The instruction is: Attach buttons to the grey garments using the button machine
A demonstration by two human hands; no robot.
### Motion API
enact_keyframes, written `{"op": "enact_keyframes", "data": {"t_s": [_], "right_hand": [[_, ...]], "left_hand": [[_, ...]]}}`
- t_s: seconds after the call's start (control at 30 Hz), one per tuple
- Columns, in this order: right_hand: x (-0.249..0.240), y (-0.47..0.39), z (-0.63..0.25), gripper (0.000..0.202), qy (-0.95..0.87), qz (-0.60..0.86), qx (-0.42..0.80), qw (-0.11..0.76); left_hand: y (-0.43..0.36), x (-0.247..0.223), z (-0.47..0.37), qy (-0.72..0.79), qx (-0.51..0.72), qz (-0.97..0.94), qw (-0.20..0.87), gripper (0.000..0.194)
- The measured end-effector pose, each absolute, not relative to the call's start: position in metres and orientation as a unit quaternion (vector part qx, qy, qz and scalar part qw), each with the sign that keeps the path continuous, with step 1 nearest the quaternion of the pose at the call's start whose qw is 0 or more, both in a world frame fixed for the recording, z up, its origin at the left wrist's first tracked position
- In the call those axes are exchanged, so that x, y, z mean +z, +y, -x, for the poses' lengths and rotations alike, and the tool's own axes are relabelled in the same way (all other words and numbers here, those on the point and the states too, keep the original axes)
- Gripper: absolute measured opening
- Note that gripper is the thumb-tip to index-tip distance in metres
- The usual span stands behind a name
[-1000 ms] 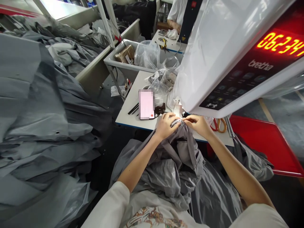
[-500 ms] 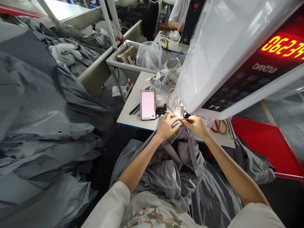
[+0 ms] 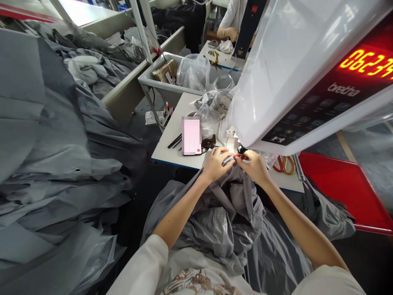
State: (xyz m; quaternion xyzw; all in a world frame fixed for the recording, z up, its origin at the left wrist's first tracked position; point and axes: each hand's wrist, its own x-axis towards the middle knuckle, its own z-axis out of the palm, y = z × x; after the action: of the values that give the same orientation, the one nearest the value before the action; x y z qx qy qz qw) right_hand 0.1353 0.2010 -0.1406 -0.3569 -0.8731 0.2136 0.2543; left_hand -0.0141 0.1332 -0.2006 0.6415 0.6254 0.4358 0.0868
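Grey fabric (image 3: pixel 215 217) lies bunched over my lap and rises to the table edge, under the head of a white machine (image 3: pixel 260 102) with a lit red display. My left hand (image 3: pixel 216 164) is closed on the fabric's upper edge, fingers bent over it. Close beside it, my right hand (image 3: pixel 253 166) pinches the same edge. A small red piece (image 3: pixel 237 155) shows between the fingertips of both hands; its kind is too small to tell. The machine's working point, just beyond my fingers, is partly hidden.
On the white table (image 3: pixel 166 143) lie a phone (image 3: pixel 192 137), dark sticks and plastic bags (image 3: pixel 207 116). Scissors (image 3: pixel 288 165) rest right of my hand. A red tray (image 3: pixel 346 184) stands at right, a large grey fabric pile (image 3: pixel 61 164) at left. A co-worker's hand (image 3: pixel 231 33) is beyond.
The small red piece between my fingertips shows more plainly now. My right hand has shifted very slightly; my left hand stays on the fabric.
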Motion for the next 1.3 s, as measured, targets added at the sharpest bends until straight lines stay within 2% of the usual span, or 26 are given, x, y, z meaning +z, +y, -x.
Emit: {"op": "enact_keyframes", "data": {"t_s": [0.2,0.5,0.6,0.77,1.1,1.3], "right_hand": [[-0.143,0.201,-0.134,0.014,-0.869,0.352,0.231,0.26],[-0.154,0.212,-0.137,0.026,-0.811,0.389,0.381,0.213],[-0.157,0.211,-0.141,0.028,-0.818,0.382,0.363,0.231],[-0.169,0.199,-0.148,0.042,-0.776,0.431,0.353,0.297],[-0.187,0.184,-0.143,0.021,-0.725,0.496,0.354,0.321],[-0.185,0.179,-0.135,0.037,-0.708,0.519,0.336,0.34]], "left_hand": [[0.132,-0.199,0.014,0.624,0.434,-0.644,0.088,0.023],[0.134,-0.201,0.014,0.625,0.432,-0.644,0.085,0.024],[0.134,-0.202,0.015,0.625,0.432,-0.645,0.084,0.025],[0.135,-0.201,0.015,0.626,0.43,-0.644,0.092,0.026],[0.135,-0.2,0.012,0.639,0.422,-0.638,0.082,0.025],[0.137,-0.2,0.011,0.64,0.42,-0.638,0.088,0.026]]}}
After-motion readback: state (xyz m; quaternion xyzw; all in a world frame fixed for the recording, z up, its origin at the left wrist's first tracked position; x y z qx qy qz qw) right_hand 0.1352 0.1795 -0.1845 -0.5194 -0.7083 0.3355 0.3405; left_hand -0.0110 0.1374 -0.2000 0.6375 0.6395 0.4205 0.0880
